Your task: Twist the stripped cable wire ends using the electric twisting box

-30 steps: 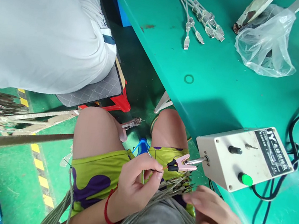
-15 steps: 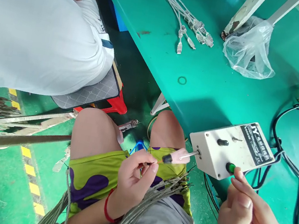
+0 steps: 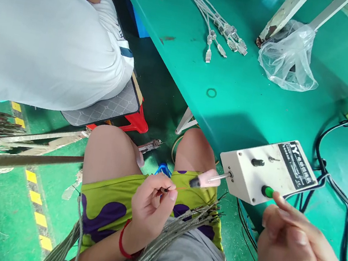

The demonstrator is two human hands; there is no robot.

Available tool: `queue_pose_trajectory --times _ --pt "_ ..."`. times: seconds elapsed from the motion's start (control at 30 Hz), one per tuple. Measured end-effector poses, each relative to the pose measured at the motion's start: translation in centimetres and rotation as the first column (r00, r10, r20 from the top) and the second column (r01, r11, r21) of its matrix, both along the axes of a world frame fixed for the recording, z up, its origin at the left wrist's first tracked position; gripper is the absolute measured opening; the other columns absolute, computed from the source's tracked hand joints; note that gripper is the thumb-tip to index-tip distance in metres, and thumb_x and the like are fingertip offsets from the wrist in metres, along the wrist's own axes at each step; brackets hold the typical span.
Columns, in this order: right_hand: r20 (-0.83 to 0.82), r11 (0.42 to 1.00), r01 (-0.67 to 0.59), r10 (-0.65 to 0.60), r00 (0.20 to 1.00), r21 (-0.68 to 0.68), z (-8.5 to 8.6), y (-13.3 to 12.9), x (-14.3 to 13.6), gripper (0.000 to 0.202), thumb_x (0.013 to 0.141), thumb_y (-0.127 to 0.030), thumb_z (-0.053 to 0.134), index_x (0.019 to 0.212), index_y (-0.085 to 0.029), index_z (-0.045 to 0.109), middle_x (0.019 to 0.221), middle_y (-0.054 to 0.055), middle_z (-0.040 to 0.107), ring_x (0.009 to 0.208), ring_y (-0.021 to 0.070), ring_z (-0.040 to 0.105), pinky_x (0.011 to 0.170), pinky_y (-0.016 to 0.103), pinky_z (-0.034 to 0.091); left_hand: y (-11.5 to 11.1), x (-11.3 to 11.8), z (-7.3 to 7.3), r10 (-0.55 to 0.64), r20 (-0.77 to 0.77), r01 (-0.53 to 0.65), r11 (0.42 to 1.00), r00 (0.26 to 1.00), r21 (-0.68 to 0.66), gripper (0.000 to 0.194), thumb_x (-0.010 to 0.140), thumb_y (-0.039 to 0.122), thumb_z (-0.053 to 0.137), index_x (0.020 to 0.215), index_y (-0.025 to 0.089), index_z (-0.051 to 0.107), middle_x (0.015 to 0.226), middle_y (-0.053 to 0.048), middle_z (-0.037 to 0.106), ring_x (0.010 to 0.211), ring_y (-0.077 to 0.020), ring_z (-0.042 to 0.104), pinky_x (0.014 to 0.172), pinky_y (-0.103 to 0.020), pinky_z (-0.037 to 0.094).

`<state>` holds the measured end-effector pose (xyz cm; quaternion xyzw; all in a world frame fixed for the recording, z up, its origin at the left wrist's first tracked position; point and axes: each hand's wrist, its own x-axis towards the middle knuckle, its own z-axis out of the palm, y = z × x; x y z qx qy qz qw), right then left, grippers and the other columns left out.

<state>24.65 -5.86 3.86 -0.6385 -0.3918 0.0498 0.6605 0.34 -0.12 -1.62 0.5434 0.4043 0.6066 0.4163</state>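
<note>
My left hand point(image 3: 151, 209) pinches a wire point(image 3: 181, 188) between thumb and forefinger; just right of those fingertips it runs to the blurred clip point(image 3: 208, 180). My right hand point(image 3: 298, 251) is half open, its index fingertip at the green button point(image 3: 267, 191) on the box point(image 3: 241, 177). Below my left fingers, cables point(image 3: 173, 233) cross my lap.

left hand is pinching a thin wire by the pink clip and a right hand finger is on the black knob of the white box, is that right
Not quite: in the head view, a finger of the right hand is at the green button of the white box, not on the black knob. The left hand does pinch a thin wire by the pink clip.
</note>
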Motion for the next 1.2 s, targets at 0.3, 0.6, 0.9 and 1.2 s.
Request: queue_pose_trajectory --times 0.3,0.6,0.9,1.2 --pt "-0.372 0.978 -0.18 0.206 0.905 0.102 0.5 1.0 3.1 0.016 0.081 -0.025 0.07 0.075 -0.018 0.083 0.057 0.002 0.065 0.041 0.0144 0.042 0.041 0.031 0.035 -0.4 0.0 0.5 -0.063 0.023 0.06 0.994 0.998 0.092 0.007 0.111 0.014 0.069 0.112 0.021 0.071 0.082 0.002 0.064 0.065 -0.0107 0.056 0.06 -0.022 0.048" --pt "-0.319 0.969 -0.219 0.244 0.916 0.114 0.5 1.1 2.4 0.016 0.083 -0.023 0.072 0.075 -0.016 0.085 0.055 0.002 0.065 0.042 0.0149 0.046 0.043 0.03 0.035 -0.7 0.0 0.5 -0.097 0.017 0.094 0.989 0.995 0.11 0.015 0.108 0.007 0.069 0.114 0.02 0.07 0.085 0.003 0.066 0.065 -0.0093 0.054 0.059 -0.023 0.045" --pt "-0.301 0.964 -0.24 0.265 0.916 0.118 0.4 1.0 2.5 0.019 0.082 -0.023 0.07 0.074 -0.015 0.085 0.054 0.004 0.064 0.043 0.0158 0.048 0.044 0.031 0.035 -0.5 0.3 0.7 -0.082 0.003 0.081 0.987 0.997 0.136 0.015 0.107 0.006 0.07 0.113 0.02 0.07 0.082 0.004 0.065 0.064 -0.0097 0.053 0.058 -0.022 0.046" --pt "-0.266 0.957 -0.262 0.287 0.92 0.127 0.2 0.8 2.4 0.019 0.087 -0.018 0.068 0.079 -0.016 0.085 0.056 0.003 0.064 0.046 0.0167 0.048 0.045 0.032 0.035 -0.4 0.4 1.0 -0.075 -0.021 0.077 0.987 0.997 0.143 0.017 0.106 0.004 0.069 0.111 0.021 0.069 0.081 0.004 0.065 0.062 -0.0094 0.052 0.056 -0.022 0.045"
